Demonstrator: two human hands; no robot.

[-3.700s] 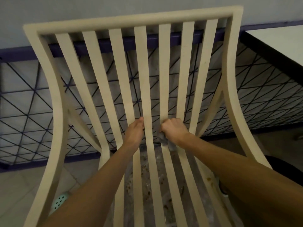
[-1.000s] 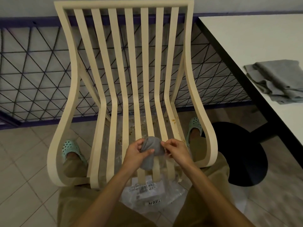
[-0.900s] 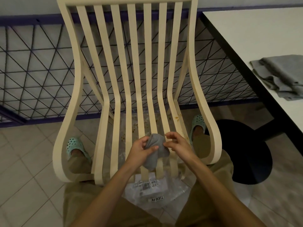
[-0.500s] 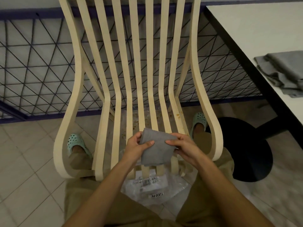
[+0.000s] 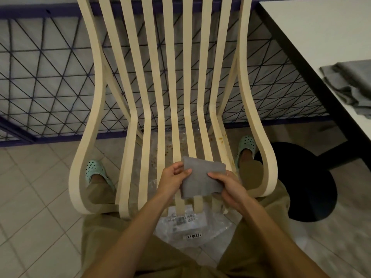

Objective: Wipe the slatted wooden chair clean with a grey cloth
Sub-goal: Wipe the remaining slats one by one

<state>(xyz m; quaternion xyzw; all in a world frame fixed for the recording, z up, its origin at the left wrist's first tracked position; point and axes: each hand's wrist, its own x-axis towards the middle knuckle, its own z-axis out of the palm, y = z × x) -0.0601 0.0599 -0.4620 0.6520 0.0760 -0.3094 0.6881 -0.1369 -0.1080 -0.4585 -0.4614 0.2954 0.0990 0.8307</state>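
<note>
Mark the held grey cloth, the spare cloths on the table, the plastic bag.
grey cloth [image 5: 202,177], head view, its centre.
spare cloths [image 5: 354,79], head view, top fold.
plastic bag [image 5: 184,220], head view, printed panel.

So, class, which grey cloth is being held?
The small grey cloth over the chair, pinched between left hand and right hand; the other cloth lies rumpled on the table.

The cloth [image 5: 201,180] sits between the left hand [image 5: 172,181] and right hand [image 5: 228,185], over the front slat ends of the chair [image 5: 99,77], with a plastic bag [image 5: 192,227] on the floor beneath. Behind the chair stands a wire fence [image 5: 50,87]. To its right is a table [image 5: 321,37] bearing folded cloths [image 5: 353,83], with a round base [image 5: 307,183] on the floor below.
</note>
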